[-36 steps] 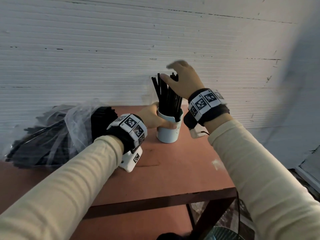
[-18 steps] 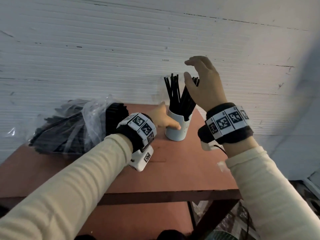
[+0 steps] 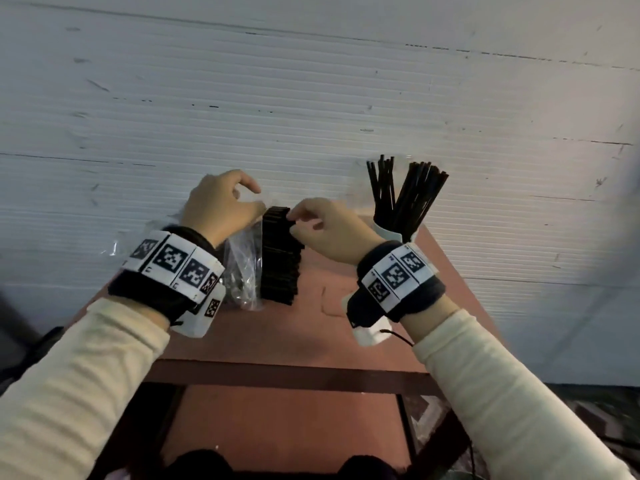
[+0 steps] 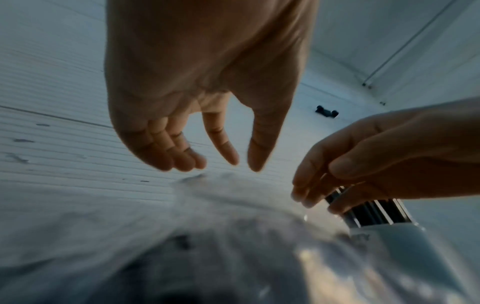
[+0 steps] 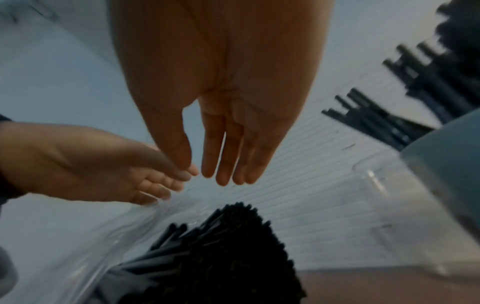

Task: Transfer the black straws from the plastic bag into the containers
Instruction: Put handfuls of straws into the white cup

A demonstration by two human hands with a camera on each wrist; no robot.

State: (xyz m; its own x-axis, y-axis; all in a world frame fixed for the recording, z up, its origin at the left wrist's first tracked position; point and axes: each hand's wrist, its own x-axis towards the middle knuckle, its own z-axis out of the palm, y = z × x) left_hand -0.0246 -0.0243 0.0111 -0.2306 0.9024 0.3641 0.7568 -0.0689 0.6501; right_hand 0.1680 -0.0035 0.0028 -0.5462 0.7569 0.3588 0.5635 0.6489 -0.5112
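A thick bundle of black straws (image 3: 278, 258) sticks out of the open end of a clear plastic bag (image 3: 242, 268) on the reddish table (image 3: 311, 334). My left hand (image 3: 256, 195) hovers at the bag's mouth, its fingers loosely curved and thumb and forefinger slightly apart (image 4: 242, 164). My right hand (image 3: 294, 220) reaches the top of the bundle with fingers almost straight (image 5: 200, 170), touching the straw ends (image 5: 233, 257). A white cup (image 3: 388, 233) at the table's back right holds several upright black straws (image 3: 405, 192).
A white ribbed wall (image 3: 311, 98) stands directly behind the table. The table's front edge (image 3: 294, 375) lies below my wrists, with a lower shelf under it. The cup stands near the right edge.
Both hands left the cup and moved left to the bag's open end. The left hand let go of the cup. The view swung left, so the cup now sits at the right.
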